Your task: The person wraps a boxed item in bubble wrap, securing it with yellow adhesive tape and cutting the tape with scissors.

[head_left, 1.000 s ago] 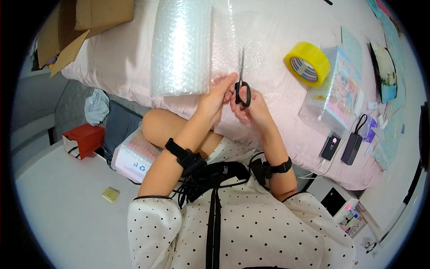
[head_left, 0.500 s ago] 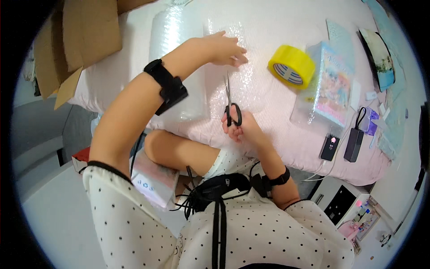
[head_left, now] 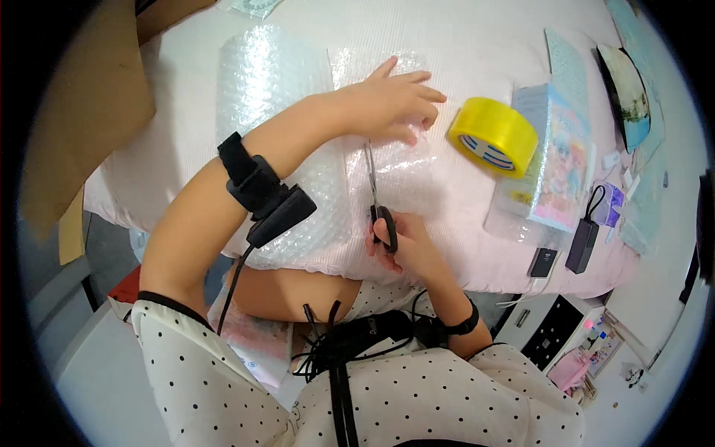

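My left hand reaches across with its fingers spread, over a thin clear sheet of bubble wrap; whether it touches the sheet I cannot tell. Black-handled scissors are in my right hand, the fingers around the handles and the blades pointing away from me, their tips just short of my left hand. The blades look nearly together. To the left lies a larger, thicker piece of bubble wrap, partly under my left forearm. A wide roll of yellow tape sits right of my left hand.
A pink bedspread covers the surface. Right of the tape is a colourful illustrated package in clear plastic, with a black power bank and a small black device nearer. An open cardboard box stands at far left.
My left hand has moved right and spread its fingers wider. The scissors, still in my right hand, are turned more edge-on. The whole view has shifted, bringing the cardboard box closer.
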Motion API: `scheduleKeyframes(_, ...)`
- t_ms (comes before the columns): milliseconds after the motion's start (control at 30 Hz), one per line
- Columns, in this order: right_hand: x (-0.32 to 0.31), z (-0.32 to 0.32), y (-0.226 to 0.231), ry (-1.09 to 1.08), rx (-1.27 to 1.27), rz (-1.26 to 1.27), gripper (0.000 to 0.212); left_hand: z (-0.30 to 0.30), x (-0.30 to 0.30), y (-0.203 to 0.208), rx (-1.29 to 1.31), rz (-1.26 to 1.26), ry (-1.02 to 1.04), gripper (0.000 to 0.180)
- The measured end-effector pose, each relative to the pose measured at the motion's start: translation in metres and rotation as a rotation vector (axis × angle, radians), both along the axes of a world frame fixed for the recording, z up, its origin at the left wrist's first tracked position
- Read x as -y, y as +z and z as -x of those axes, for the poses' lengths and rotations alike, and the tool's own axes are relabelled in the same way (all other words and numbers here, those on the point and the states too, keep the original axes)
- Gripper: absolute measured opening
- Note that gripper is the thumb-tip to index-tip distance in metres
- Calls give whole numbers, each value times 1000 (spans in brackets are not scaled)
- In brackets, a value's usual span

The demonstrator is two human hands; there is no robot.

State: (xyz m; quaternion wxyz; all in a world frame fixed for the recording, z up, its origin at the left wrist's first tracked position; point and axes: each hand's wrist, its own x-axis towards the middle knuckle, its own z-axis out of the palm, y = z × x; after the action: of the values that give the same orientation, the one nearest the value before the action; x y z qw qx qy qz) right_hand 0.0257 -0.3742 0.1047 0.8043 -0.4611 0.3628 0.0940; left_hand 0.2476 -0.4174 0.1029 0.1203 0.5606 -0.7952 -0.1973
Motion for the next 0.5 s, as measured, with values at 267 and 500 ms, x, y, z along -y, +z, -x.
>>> scheduleKeyframes(267, 3, -15, 10, 7, -60, 65, 33, 1, 10, -13, -177, 341, 27, 17)
scheduleKeyframes(500, 1, -23, 17, -29, -103, 79, 31, -1, 9, -6, -237, 440, 37, 16)
